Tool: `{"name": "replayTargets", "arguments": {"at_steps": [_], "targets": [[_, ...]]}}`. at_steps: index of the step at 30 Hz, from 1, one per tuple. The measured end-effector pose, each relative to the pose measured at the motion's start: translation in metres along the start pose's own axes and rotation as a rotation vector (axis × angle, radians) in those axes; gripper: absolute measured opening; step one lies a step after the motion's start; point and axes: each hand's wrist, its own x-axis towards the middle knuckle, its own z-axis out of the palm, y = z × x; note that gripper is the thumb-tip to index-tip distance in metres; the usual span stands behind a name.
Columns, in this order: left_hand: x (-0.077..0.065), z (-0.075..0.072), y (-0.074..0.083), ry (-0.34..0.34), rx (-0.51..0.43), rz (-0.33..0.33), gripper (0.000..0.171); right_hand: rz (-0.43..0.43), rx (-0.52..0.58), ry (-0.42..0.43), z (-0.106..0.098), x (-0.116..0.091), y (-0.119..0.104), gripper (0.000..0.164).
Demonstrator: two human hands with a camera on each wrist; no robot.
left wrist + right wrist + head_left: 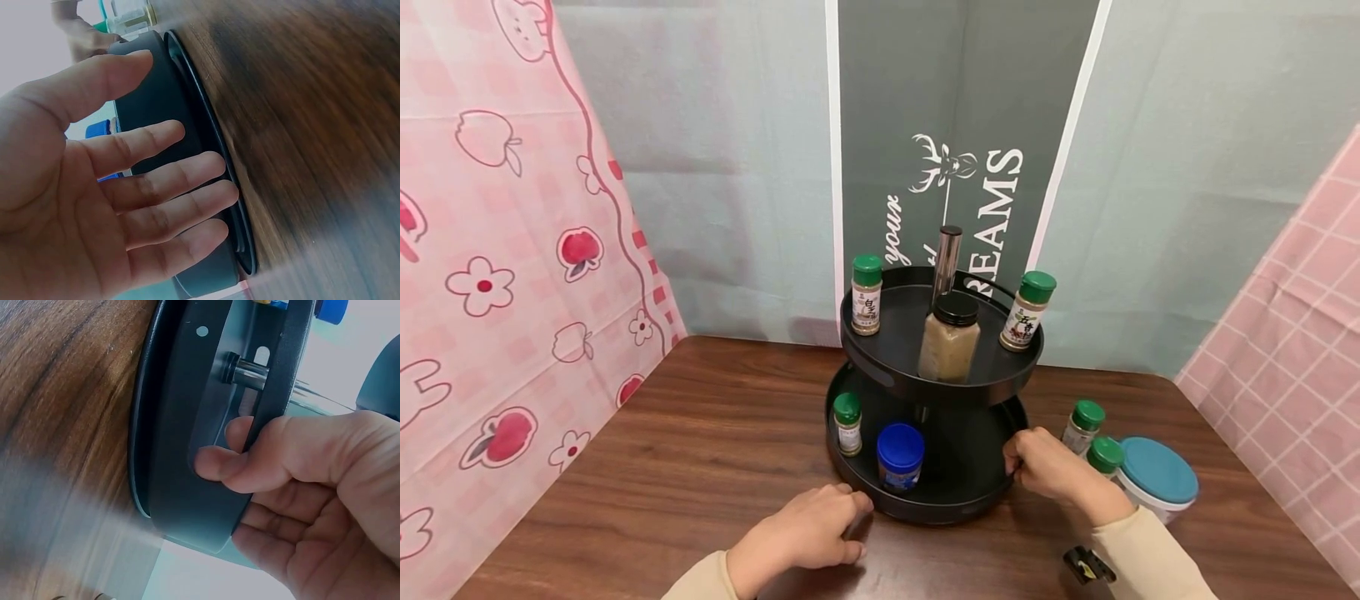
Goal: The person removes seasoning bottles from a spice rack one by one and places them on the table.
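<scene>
A black two-tier round turntable rack stands on the wooden table. My right hand grips the lower tray's rim at its right side; in the right wrist view, thumb and fingers pinch the tray wall, one fingertip poking through a slot. Palm toward the tray's front left, my left hand has its fingers spread beside the wall and holds nothing. On the lower tier are a green-capped spice shaker and a blue-lidded jar. The upper tier carries two green-capped shakers and a black-lidded jar.
Right of the rack, close to my right forearm, stand two more green-capped shakers and a white tub with a teal lid. A small black object lies near the right sleeve. A chrome post rises through the rack; patterned cloths hang around the table.
</scene>
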Motion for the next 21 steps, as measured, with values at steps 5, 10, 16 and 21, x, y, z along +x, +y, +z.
{"name": "replayTargets", "arguments": {"at_steps": [5,10,16,21], "targets": [[0.0,0.0,0.0,-0.001,-0.005,-0.003,0.033,0.021,0.004,-0.029,0.0,0.001,0.0,0.032],[0.001,-0.003,0.001,-0.007,-0.013,-0.015,0.037,0.105,0.05,-0.088,-0.005,0.003,-0.005,0.027],[0.001,-0.007,0.002,-0.011,-0.029,-0.029,0.041,0.192,-0.112,0.04,-0.003,0.001,-0.011,0.021],[0.002,-0.009,0.003,-0.012,-0.031,-0.024,0.041,0.409,-0.217,0.142,0.0,-0.001,-0.014,0.03]]}}
